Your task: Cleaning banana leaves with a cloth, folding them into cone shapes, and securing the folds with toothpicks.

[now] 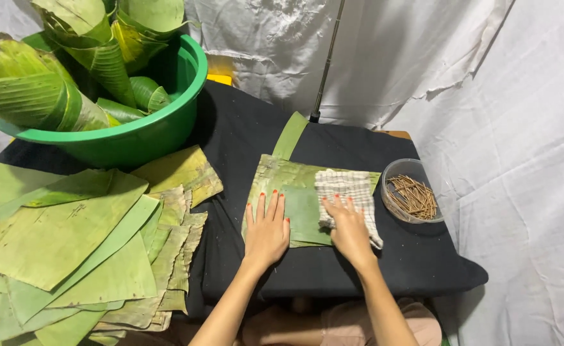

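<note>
A green banana leaf piece (pixel 298 192) lies flat on the black-covered table (pixel 243 138). My left hand (pixel 266 229) rests palm down on the leaf's left part, fingers together and straight. My right hand (pixel 349 230) presses a white checked cloth (pixel 346 189) onto the right side of the leaf, with the fingers spread on top of the cloth. A narrow strip of leaf (pixel 291 134) sticks out from the far edge.
A heap of cut banana leaves (pixel 77 243) covers the left side. Behind it a green plastic tub (pixel 147 128) holds rolled leaves. A clear round bowl (pixel 394 173) of thin wooden sticks stands at the right. White sheets hang behind.
</note>
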